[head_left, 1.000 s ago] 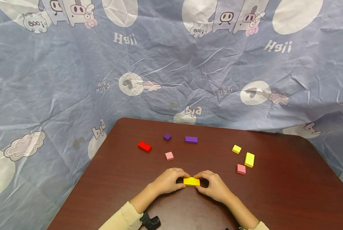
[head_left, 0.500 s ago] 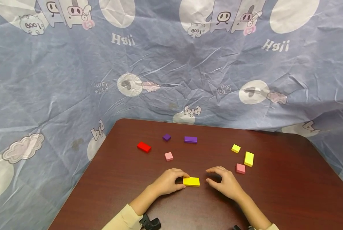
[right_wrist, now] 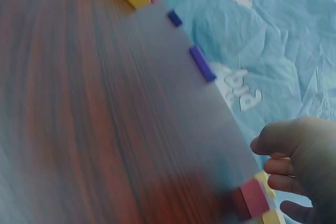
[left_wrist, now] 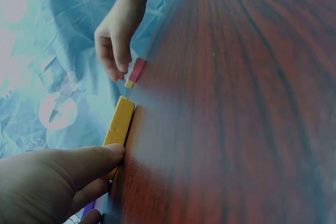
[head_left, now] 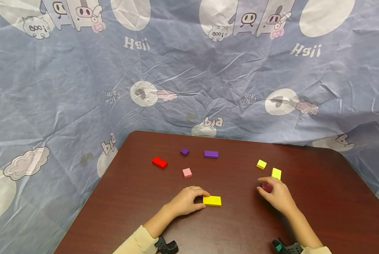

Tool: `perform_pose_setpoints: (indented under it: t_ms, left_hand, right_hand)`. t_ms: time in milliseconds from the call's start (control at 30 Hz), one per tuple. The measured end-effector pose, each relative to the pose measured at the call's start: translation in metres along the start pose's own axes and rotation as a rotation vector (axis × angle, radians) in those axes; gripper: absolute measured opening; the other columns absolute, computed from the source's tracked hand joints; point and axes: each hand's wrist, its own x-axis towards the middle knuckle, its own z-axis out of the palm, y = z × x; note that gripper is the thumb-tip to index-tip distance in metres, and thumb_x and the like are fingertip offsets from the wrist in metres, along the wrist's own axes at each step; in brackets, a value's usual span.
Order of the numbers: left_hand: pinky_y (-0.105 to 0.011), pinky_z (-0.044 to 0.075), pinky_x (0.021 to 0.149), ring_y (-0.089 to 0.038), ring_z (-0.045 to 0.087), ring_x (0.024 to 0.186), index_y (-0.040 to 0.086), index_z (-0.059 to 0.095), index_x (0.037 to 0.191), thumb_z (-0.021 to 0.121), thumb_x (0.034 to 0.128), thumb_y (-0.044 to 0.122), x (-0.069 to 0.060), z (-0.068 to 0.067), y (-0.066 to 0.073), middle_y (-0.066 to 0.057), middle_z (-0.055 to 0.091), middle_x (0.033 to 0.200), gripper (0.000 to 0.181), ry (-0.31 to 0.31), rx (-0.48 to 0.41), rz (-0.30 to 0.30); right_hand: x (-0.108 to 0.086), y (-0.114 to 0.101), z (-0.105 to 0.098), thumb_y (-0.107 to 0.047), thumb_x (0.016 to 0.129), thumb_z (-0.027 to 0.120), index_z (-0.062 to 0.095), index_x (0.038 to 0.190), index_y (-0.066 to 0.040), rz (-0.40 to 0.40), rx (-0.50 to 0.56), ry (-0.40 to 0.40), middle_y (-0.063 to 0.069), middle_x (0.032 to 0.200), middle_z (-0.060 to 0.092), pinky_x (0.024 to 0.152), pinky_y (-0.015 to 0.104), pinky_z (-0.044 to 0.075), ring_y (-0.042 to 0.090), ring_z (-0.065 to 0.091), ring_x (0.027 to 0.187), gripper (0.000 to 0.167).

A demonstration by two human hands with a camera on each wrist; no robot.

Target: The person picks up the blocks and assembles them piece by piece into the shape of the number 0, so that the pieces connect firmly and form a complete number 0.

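Observation:
My left hand [head_left: 187, 201] pinches the left end of a yellow rectangular block [head_left: 213, 201] lying on the table. The thumb overlaps the block's near end in the left wrist view, where the yellow block [left_wrist: 121, 119] points away from the hand. Over at the right, my right hand [head_left: 279, 195] hovers at a pink block [head_left: 266, 187], thumb and fingers spread on either side of it. In the right wrist view a gap shows between the right hand [right_wrist: 299, 161] and the pink block [right_wrist: 255, 198]. A pale yellow block [head_left: 276, 173] stands just behind, partly covered by the fingers.
A small yellow block [head_left: 261, 164] lies at the right back. Toward the left are a red block [head_left: 160, 162], a small purple block [head_left: 184, 151], a long purple block [head_left: 211, 154] and another pink block [head_left: 187, 173]. A patterned cloth [head_left: 189, 70] hangs behind the table [head_left: 234, 229].
My right hand has let go of the yellow block's right end and moved right to the pink block. The left hand has stayed on the yellow block.

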Motion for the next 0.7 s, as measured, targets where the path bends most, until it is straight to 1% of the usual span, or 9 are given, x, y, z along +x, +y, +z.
perform_pose_setpoints:
  t_ms: [100,333,500,700]
  left_hand:
    - [-0.02,0.045,0.092,-0.005,0.059,0.102,0.016,0.069,0.116,0.076,0.0854,0.019,0.0,0.001,-0.001,0.007,0.067,0.11,0.032,-0.002,-0.001,0.0]
    - [-0.021,0.045,0.092,-0.005,0.059,0.102,0.017,0.069,0.116,0.076,0.0856,0.019,0.0,0.001,-0.001,0.007,0.066,0.11,0.032,-0.01,-0.007,-0.007]
    - [-0.021,0.045,0.092,-0.005,0.059,0.102,0.017,0.069,0.116,0.076,0.0858,0.02,0.0,0.001,0.0,0.007,0.066,0.11,0.032,-0.013,-0.001,-0.006]
    - [-0.021,0.045,0.093,-0.005,0.059,0.102,0.016,0.069,0.117,0.076,0.086,0.02,0.0,0.0,0.001,0.007,0.066,0.11,0.032,-0.011,0.003,-0.007]
  right_hand:
    - [0.001,0.01,-0.004,-0.009,0.078,0.077,0.071,0.104,-0.002,0.02,-0.007,0.011,0.014,0.103,0.068,0.08,0.051,0.045,0.034,0.06,0.099,0.028]
    - [-0.001,0.025,-0.004,-0.013,0.079,0.078,0.07,0.107,-0.001,0.07,-0.017,-0.03,0.019,0.106,0.066,0.08,0.053,0.045,0.037,0.059,0.098,0.031]
    - [-0.004,0.027,-0.002,-0.011,0.078,0.078,0.069,0.109,0.0,0.076,-0.016,-0.037,0.02,0.105,0.066,0.078,0.053,0.045,0.036,0.059,0.094,0.034]
    - [-0.003,0.028,0.0,-0.01,0.078,0.077,0.069,0.109,-0.001,0.069,-0.014,-0.026,0.02,0.104,0.066,0.078,0.053,0.045,0.036,0.059,0.094,0.033]
